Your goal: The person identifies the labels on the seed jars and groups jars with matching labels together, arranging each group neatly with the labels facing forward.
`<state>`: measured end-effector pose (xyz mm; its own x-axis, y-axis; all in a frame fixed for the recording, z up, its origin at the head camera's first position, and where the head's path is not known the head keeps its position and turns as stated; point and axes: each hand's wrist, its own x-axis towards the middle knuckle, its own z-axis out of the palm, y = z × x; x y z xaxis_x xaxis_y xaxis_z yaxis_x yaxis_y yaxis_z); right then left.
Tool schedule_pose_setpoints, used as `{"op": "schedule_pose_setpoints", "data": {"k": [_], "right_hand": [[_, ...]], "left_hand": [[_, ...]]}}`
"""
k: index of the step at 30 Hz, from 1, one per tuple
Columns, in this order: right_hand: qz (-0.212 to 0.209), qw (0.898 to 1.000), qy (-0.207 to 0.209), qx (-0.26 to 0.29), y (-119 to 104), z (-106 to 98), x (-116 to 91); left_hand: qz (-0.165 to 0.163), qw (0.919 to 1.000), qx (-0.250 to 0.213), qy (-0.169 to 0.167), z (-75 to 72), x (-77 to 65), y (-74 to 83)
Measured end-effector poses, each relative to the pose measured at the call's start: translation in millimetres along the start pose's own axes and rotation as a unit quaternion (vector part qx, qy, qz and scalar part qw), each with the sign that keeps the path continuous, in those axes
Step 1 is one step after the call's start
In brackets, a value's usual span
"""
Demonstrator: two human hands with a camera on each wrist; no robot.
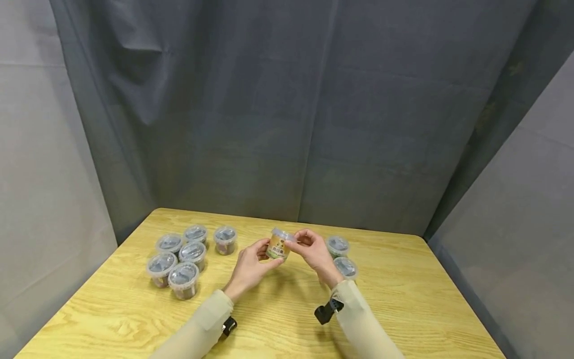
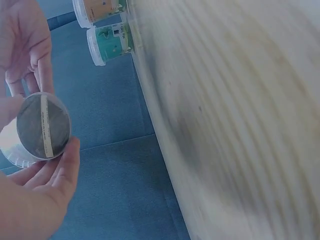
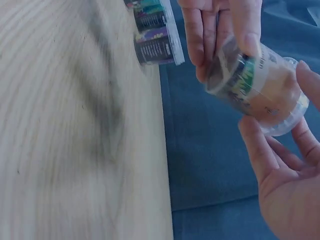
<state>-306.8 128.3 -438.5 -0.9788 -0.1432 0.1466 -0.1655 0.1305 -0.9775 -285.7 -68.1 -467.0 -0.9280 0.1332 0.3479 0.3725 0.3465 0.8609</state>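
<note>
A small clear plastic tub [image 1: 278, 245] with a yellow-orange printed label and a translucent lid is held tilted above the table. My left hand [image 1: 249, 268] grips it from the left, thumb low on its front. From the right, my right hand [image 1: 316, 253] holds its upper side near the lid with thumb and fingers. The left wrist view shows the tub's round dark base [image 2: 44, 126] crossed by a pale strip. In the right wrist view the tub's label [image 3: 272, 92] shows between both hands.
Several lidded tubs [image 1: 184, 276] stand grouped on the left of the wooden table [image 1: 278, 326], with a single tub [image 1: 225, 239] a little apart. Two more tubs [image 1: 346, 267] stand beyond my right wrist. A dark curtain [image 1: 287, 124] hangs behind the table.
</note>
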Motion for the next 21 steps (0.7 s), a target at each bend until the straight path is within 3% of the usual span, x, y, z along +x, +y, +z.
{"op": "schedule_pose_setpoints", "data": {"k": [5, 10, 17, 21], "right_hand": [[-0.005, 0.999, -0.009, -0.046, -4.8, -9.1, -1.5], [-0.006, 0.996, -0.016, -0.093, -3.7, -17.6, -4.8], [-0.03, 0.992, -0.029, -0.122, -3.2, -28.8, -6.6], [-0.033, 0.989, -0.038, -0.142, -3.2, -38.4, -7.1]], "left_hand": [[0.01, 0.9999, 0.006, -0.003, 1.9, 1.5, 2.3], [0.008, 0.9994, -0.03, -0.014, 3.3, 5.6, 3.8], [0.031, 0.9977, -0.018, -0.057, 8.6, 16.7, 4.7], [0.022, 0.9962, -0.014, -0.083, 12.3, 20.1, 8.7]]}}
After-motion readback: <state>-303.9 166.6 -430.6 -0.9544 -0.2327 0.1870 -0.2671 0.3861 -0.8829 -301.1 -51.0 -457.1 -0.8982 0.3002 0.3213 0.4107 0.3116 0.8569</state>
